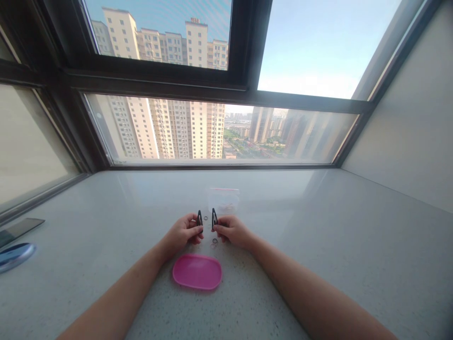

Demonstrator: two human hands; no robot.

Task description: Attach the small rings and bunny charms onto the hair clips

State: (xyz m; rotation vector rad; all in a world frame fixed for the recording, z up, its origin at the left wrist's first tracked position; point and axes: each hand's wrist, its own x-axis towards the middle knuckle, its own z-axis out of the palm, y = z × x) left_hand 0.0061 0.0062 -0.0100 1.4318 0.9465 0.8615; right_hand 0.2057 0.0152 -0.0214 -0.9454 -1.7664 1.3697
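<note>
My left hand (pixel 183 233) pinches a small black hair clip (pixel 199 218) and holds it upright. My right hand (pixel 231 230) pinches a second black hair clip (pixel 213 218) the same way, a few centimetres to the right of the first. Small dark rings (pixel 214 241) lie on the pale stone sill between and just below my hands. A pink oval lid or dish (pixel 197 271) rests flat on the sill nearer to me, under my wrists. Behind the clips lies a clear zip bag (pixel 224 199) with a red strip.
The pale speckled sill (pixel 336 236) runs to a dark-framed window (pixel 226 163) at the back and a wall on the right. At the far left edge lie a dark phone (pixel 19 229) and a blue oval object (pixel 14 255).
</note>
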